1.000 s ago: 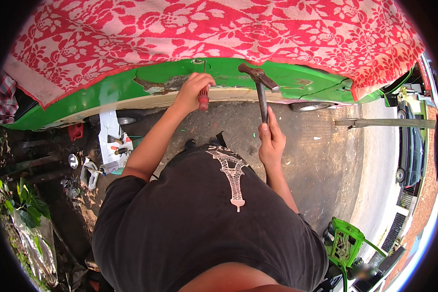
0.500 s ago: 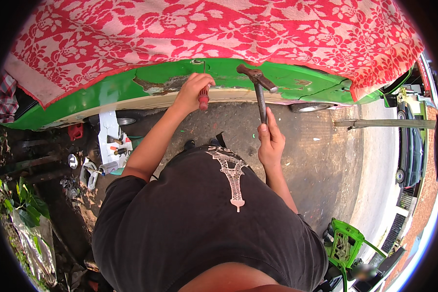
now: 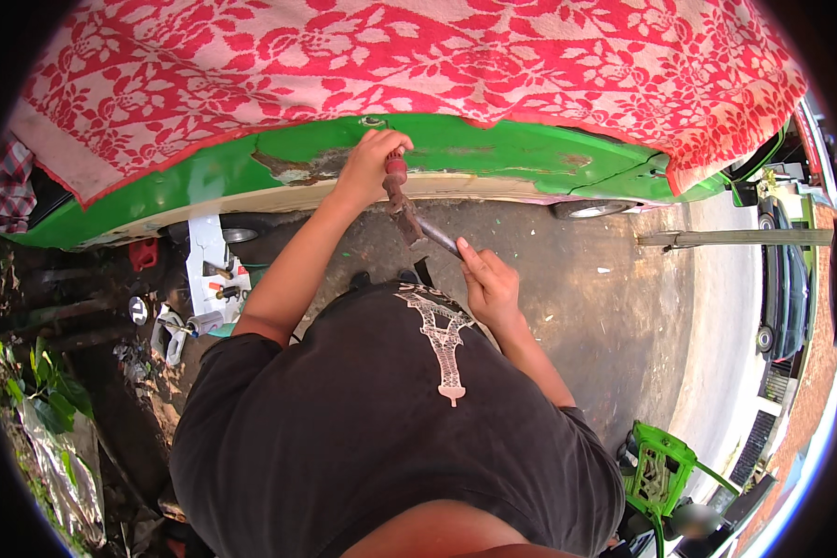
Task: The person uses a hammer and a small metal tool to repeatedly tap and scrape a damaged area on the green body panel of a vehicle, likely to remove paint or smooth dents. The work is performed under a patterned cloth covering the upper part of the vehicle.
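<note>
My left hand point(image 3: 367, 172) is closed around the red handle of a screwdriver point(image 3: 396, 166), held against the side of a green vehicle body point(image 3: 493, 153). The screwdriver's shaft and tip are hidden. In my right hand point(image 3: 495, 288) is a hammer point(image 3: 405, 219), gripped by its dark handle. Its rusty head meets, or nearly meets, the butt of the red handle; I cannot tell whether they touch. To the left of the screwdriver, a strip of the green paint point(image 3: 302, 169) is peeled and rusty.
A red-and-white floral cloth point(image 3: 418, 60) drapes over the vehicle's top. On the ground at left are a white sheet point(image 3: 200, 256) with small items, a red container point(image 3: 143, 252) and a plant point(image 3: 56, 391). A green metal part point(image 3: 658, 465) stands lower right. A dark car point(image 3: 783, 288) is beyond the road.
The hammer has swung left and down from its raised position, bringing its head to the screwdriver's butt. My right hand has shifted left and slightly toward me. The left hand stays at the vehicle.
</note>
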Motion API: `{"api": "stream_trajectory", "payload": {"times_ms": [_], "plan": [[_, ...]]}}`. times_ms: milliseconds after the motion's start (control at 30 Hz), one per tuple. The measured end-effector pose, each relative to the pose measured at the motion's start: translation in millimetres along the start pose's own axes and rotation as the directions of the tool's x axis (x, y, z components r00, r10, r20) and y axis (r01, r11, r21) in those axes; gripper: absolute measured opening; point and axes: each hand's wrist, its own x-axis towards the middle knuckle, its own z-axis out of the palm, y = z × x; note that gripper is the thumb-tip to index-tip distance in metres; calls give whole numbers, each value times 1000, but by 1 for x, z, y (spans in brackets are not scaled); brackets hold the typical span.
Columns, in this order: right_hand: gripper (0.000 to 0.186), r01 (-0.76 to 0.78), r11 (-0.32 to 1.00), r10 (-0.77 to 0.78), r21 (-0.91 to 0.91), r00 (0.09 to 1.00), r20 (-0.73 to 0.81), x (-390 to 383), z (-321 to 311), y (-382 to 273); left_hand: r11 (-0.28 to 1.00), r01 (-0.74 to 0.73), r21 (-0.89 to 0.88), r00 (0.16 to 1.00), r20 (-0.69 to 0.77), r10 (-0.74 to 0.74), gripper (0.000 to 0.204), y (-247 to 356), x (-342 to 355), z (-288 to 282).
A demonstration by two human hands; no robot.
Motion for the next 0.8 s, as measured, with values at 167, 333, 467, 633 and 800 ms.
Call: {"api": "stream_trajectory", "payload": {"times_ms": [167,333,467,633,800], "plan": [[51,21,1000,-20,8,998,-55,-2,-2,5,1000,3,0,999,-34,-3,39,-1,3,2],[52,46,996,-36,80,992,-120,-6,-6,9,999,19,34,1000,-18,-19,36,9,6,0],[50,-58,998,59,-39,998,31,7,-7,19,998,38,58,999,-30,-36,38,4,5,9],[48,64,994,-52,87,989,-140,5,-17,20,997,52,65,998,-31,-51,35,5,4,10],[42,6,994,1,111,998,-60,-4,-18,23,998,-13,64,997,-81,18,42,1,-3,15]]}}
